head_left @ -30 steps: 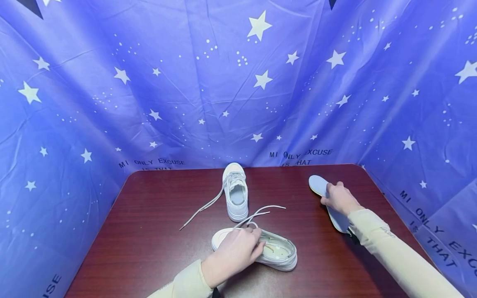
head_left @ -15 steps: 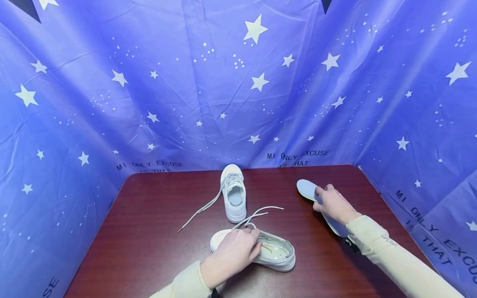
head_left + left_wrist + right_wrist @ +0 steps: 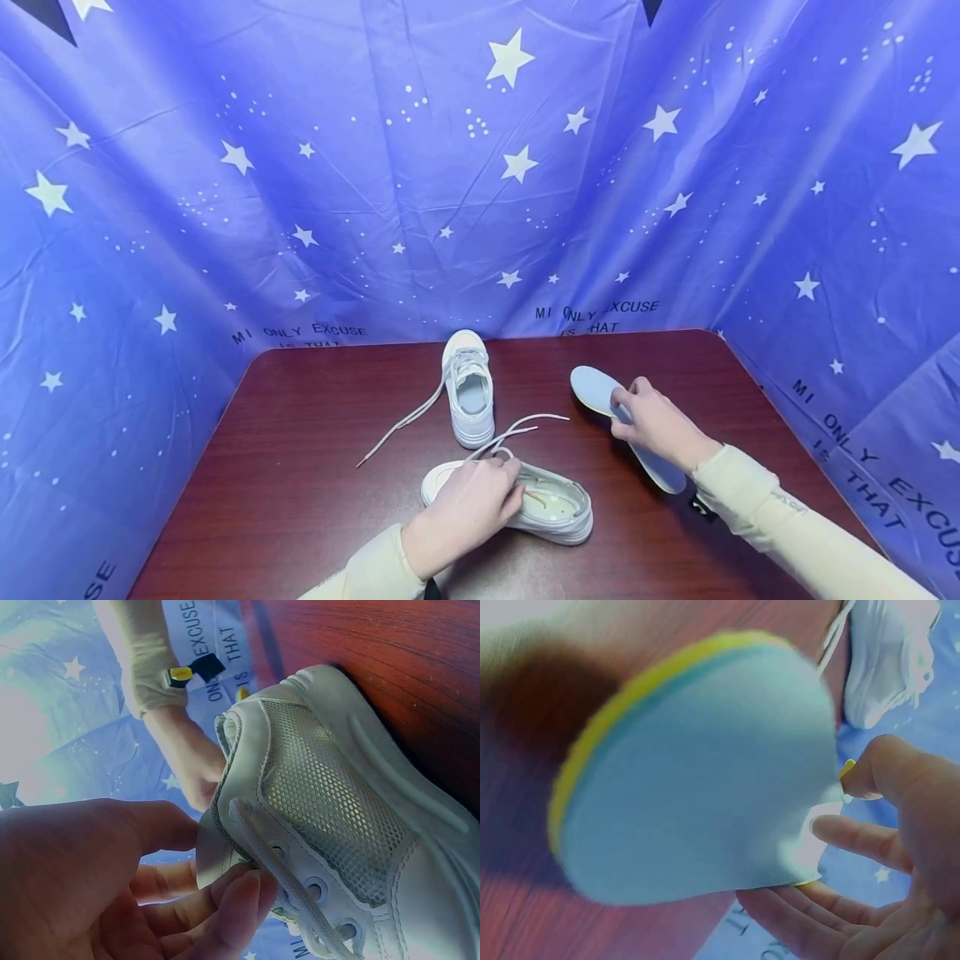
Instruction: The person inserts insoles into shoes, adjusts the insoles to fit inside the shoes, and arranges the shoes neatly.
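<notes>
My left hand (image 3: 467, 510) pinches the tongue of a white sneaker (image 3: 558, 517) lying sideways near the front of the table, its toe to the left. In the left wrist view the sneaker's mesh side (image 3: 330, 802) and eyelets show, with my thumb and fingers at the tongue (image 3: 214, 859). My right hand (image 3: 660, 425) grips a pale blue insole (image 3: 595, 387) by its middle, tilted over the table's right side. In the right wrist view the insole (image 3: 697, 787) shows a yellow edge layer, with my thumb and fingers around its narrow part.
A second white sneaker (image 3: 472, 425) stands farther back, toe toward the curtain, a grey insole (image 3: 472, 393) inside it. Its lace (image 3: 401, 427) trails left over the dark red table (image 3: 300, 500). Blue star-printed curtains (image 3: 420, 183) enclose the back and sides.
My right hand has carried the insole leftward and slightly toward me, closer to the sneakers. The left hand keeps its hold on the front sneaker, which stays in place.
</notes>
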